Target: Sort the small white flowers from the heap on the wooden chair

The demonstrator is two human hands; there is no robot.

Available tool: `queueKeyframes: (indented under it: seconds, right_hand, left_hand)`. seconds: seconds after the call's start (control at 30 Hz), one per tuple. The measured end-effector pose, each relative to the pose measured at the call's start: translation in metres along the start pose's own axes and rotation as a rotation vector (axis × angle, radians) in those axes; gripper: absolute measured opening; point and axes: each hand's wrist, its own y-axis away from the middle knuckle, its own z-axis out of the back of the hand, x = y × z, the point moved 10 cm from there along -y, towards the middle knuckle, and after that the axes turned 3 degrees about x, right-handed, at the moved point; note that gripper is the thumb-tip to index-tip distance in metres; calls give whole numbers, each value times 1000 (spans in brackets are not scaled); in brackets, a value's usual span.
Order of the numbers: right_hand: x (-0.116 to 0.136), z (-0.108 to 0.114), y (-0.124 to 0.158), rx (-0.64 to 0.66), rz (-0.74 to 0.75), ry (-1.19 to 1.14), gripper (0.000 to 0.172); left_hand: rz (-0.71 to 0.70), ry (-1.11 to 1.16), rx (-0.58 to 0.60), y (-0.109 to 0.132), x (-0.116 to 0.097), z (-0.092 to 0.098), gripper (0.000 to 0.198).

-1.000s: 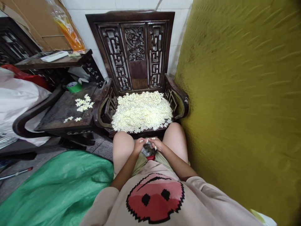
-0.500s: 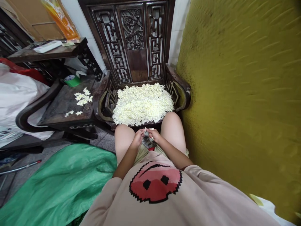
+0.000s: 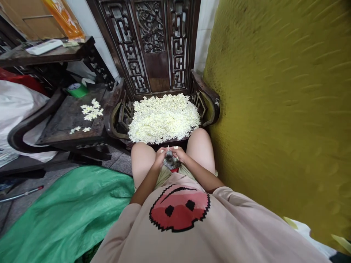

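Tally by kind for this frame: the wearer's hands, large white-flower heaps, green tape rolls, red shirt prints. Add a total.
Left hand and right hand: 2
Large white-flower heap: 1
Green tape roll: 1
Red shirt print: 1
Total: 5

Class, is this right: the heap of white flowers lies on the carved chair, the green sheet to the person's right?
Wrong side: the head view shows the green sheet to the person's left; the white flower heap is on the carved chair.
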Motion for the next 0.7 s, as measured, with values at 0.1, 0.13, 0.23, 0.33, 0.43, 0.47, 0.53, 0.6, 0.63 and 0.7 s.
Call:
queueKeyframes:
  seconds: [0.1, 0.13, 0.23, 0.33, 0.43, 0.47, 0.53, 0.6, 0.63, 0.7]
  right_hand:
    - [-2, -7, 1, 61, -37, -56, 25]
    - [-2, -10, 2, 87, -52, -75, 25]
    - [-4, -16, 5, 147, -91, -114, 24]
    - [-5, -14, 9, 166, -118, -160, 22]
    - [-6, -7, 12, 154, -137, -205, 22]
    - [-7, -4, 12, 148, -142, -211, 22]
    - [-9, -1, 12, 138, -151, -210, 22]
    - [-10, 0, 10, 135, -151, -204, 22]
    - [-11, 0, 9, 137, -150, -201, 23]
    - [-12, -2, 6, 144, -149, -204, 23]
  left_hand:
    - [0, 39, 35, 2, -3, -5, 38]
    - [4, 61, 56, 3, -5, -8, 38]
    - [19, 94, 118, 6, -8, -16, 41]
    - [26, 41, 164, 8, -8, -23, 43]
    - [12, -86, 163, 8, -5, -24, 41]
    - [5, -129, 152, 7, -4, -23, 41]
    - [-8, -189, 130, 4, -2, -21, 41]
    - [-16, -207, 116, 2, 0, -18, 41]
    - [-21, -206, 108, 1, 0, -17, 40]
    - [-36, -200, 93, 0, -1, -13, 40]
